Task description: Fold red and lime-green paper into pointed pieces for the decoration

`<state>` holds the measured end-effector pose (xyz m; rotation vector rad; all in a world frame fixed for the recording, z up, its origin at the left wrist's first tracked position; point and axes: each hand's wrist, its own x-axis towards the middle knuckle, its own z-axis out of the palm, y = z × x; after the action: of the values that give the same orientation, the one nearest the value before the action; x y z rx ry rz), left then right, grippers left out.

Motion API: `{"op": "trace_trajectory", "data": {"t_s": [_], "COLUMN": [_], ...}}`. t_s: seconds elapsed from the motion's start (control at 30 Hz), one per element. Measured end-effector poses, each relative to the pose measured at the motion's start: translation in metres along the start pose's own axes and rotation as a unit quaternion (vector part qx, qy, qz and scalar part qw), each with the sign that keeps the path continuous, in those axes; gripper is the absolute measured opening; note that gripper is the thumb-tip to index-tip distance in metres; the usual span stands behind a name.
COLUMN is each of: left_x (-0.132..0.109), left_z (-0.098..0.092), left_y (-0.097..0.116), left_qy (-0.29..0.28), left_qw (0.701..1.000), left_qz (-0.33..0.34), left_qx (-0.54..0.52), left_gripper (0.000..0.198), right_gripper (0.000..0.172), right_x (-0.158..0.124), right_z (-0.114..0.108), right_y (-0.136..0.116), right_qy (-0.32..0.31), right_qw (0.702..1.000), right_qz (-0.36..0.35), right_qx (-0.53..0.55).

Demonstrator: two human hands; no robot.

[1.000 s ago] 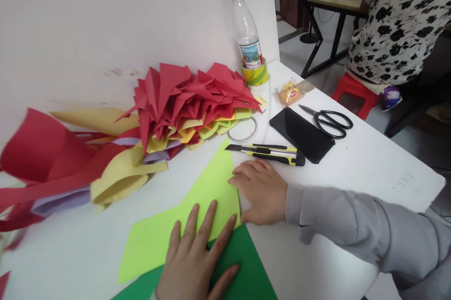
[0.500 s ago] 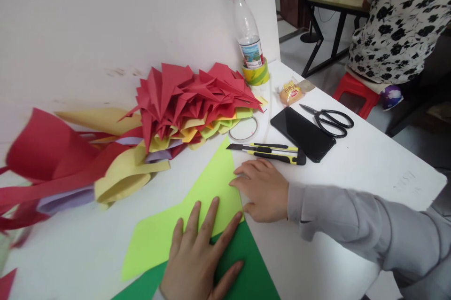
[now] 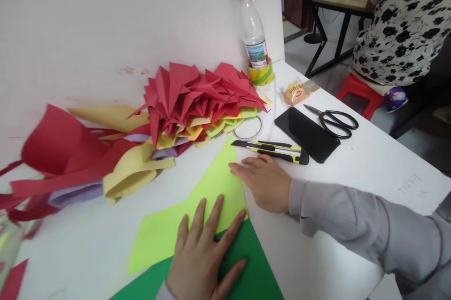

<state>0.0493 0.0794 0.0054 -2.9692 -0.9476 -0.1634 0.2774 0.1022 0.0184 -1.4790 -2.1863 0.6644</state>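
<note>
My left hand [image 3: 200, 257] lies flat with its fingers spread over a lime-green sheet of paper [image 3: 158, 234] and a dark green sheet [image 3: 255, 267]. The lime sheet is creased or folded into an angled shape and overlaps the dark green one. My right hand [image 3: 269, 182] rests at the lime sheet's right edge, its index fingertip on the paper and its thumb hidden. Just beyond these fingers lies a yellow-and-black utility knife [image 3: 303, 156], blade out, its tip over the sheet's narrow upper end.
Behind are a red folded-paper piece [image 3: 197, 93], yellow paper loops [image 3: 130, 175], a tape ring [image 3: 261, 126] and a bottle [image 3: 253, 22] in a tape roll [image 3: 262, 75]. At right lie a phone [image 3: 306, 135], scissors [image 3: 324, 115] and a wrapped snack [image 3: 295, 93]. A person [image 3: 398, 27] sits beyond.
My right fingers have shifted a little forward along the lime sheet's edge, and the thumb has gone out of sight. My left hand keeps its place on the paper. The view has turned slightly left.
</note>
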Motion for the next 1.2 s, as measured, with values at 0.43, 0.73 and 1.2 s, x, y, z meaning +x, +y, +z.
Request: {"op": "trace_trajectory", "data": {"t_s": [0.43, 0.73, 1.2], "left_x": [0.001, 0.001, 0.002], "left_z": [0.0, 0.003, -0.001], "left_y": [0.0, -0.003, 0.0], "left_qy": [0.003, 0.008, -0.009], "left_qw": [1.0, 1.0, 1.0], "left_qz": [0.003, 0.019, 0.003], "left_qx": [0.003, 0.018, 0.004], "left_gripper": [0.064, 0.071, 0.069], "right_gripper": [0.06, 0.051, 0.031], "right_x": [0.003, 0.002, -0.008], "right_z": [0.0, 0.003, 0.006], "right_y": [0.001, 0.002, -0.003], "right_qy": [0.01, 0.023, 0.037], "right_qw": [1.0, 1.0, 0.987], "right_qz": [0.022, 0.01, -0.071], "right_qx": [0.02, 0.007, -0.139]}}
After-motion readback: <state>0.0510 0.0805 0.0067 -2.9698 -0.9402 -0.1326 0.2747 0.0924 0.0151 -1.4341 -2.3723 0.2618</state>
